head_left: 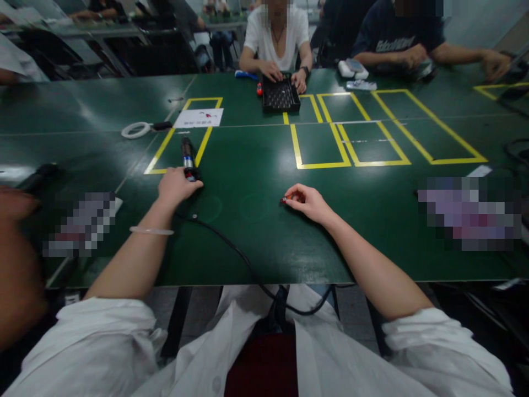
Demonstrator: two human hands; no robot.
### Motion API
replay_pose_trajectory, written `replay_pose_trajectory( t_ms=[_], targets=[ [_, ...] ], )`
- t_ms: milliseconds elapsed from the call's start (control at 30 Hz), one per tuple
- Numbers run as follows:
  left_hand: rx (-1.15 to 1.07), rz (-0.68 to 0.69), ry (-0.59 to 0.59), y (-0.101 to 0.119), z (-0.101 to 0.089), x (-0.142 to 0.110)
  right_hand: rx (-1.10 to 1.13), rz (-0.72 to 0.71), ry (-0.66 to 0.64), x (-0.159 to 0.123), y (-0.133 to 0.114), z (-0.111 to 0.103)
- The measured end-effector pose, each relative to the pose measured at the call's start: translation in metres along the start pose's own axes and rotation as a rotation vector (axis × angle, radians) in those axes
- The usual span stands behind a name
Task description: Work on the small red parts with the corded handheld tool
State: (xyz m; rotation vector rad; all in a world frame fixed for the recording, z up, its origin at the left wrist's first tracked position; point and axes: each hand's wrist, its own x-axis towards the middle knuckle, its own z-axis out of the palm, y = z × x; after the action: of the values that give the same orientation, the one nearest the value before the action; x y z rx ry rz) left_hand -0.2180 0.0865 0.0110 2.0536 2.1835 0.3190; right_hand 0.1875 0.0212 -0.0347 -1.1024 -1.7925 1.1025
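Note:
My left hand [176,186] is closed round the near end of a black, cylindrical power tool [188,157] that lies on the green table [248,165], its cable [231,248] trailing back off the front edge. My right hand [308,202] rests on the table to the right, fingers pinched on a small red and dark part [285,199]. A thin bracelet sits on my left wrist. Both sleeves are white.
Yellow tape outlines [351,138] mark boxes across the table. A white ring [136,130] and a paper sheet [199,117] lie at the left. Across the table a person holds a black tray [281,96]; another person sits at the right. Blurred patches lie at both sides.

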Motion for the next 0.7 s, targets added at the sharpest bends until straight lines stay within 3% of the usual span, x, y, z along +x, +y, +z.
replay_pose_trajectory(
  t_ms=[67,233,367,533,700],
  targets=[
    [0.087,-0.068,0.023,0.033,0.006,-0.013,0.006,0.005,-0.006,0.0,-0.002,0.0],
    [0.116,0.137,0.014,0.115,0.02,-0.047,0.017,0.012,-0.011,0.0,-0.001,0.0],
    [0.128,0.283,-0.021,0.165,0.029,-0.068,0.047,-0.03,0.029,0.001,0.003,0.0],
    [0.107,0.389,-0.05,0.204,0.039,-0.083,-0.013,-0.083,0.097,0.001,0.003,-0.002],
    [0.102,0.447,-0.065,0.22,0.041,-0.094,-0.099,-0.094,0.175,0.001,0.002,-0.005]
  ],
)
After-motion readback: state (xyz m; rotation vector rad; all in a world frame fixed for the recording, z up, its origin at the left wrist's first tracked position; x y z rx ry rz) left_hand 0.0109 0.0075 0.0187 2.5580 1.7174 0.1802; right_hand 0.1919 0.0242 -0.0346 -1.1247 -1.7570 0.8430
